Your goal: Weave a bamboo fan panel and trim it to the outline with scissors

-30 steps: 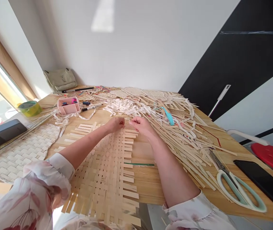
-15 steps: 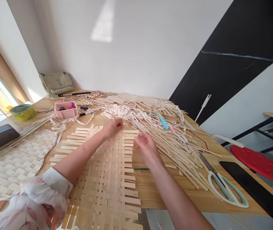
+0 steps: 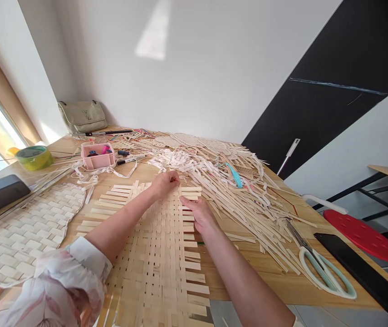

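Observation:
A mat of pale woven strips (image 3: pixel 156 254) lies on the table in front of me, its loose strip ends sticking out on both sides. My left hand (image 3: pixel 166 184) is at the mat's far edge, its fingers pinched on what looks like a strip end, partly hidden. At the mat's right edge my right hand (image 3: pixel 198 212) holds the weave, thumb on top and the other fingers underneath, partly out of sight.
Loose pale strips (image 3: pixel 248 222) spread over the right of the table, with scissors (image 3: pixel 326 272) and a black phone-like slab (image 3: pixel 357 272) beyond. On the left are a finished-edge woven piece (image 3: pixel 27 231), a pink basket (image 3: pixel 98 161) and green tape (image 3: pixel 35 159).
My right hand has moved left onto the mat's right edge and now grips it. The left hand stays pinched at the far edge. The whole view has shifted slightly.

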{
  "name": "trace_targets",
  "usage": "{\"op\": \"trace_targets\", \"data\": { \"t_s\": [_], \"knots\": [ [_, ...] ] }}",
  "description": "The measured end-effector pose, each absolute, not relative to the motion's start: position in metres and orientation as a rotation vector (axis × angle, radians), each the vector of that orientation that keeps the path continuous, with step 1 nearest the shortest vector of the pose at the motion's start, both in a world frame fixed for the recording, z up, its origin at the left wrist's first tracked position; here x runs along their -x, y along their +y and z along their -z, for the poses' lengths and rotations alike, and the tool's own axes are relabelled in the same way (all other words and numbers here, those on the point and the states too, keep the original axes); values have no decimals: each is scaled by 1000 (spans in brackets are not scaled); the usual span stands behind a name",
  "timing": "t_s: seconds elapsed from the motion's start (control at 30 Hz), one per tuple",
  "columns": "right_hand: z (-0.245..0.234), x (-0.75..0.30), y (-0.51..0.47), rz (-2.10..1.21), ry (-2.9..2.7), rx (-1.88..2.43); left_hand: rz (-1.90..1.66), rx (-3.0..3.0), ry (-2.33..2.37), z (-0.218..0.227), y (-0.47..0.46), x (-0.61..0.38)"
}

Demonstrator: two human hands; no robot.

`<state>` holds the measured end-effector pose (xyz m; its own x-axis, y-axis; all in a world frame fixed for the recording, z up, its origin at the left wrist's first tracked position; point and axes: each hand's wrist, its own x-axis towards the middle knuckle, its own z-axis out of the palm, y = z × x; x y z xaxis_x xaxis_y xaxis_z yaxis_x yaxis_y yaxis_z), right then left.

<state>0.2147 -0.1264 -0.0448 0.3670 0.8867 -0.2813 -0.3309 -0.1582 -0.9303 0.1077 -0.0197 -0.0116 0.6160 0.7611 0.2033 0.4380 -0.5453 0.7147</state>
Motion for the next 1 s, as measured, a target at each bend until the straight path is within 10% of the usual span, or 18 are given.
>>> {"op": "trace_targets", "data": {
  "t_s": [1.0],
  "knots": [
    [44, -221, -133, -1147, -737, 1303, -518, -2389, 1033, 4, -20, -106]
  ]
}}
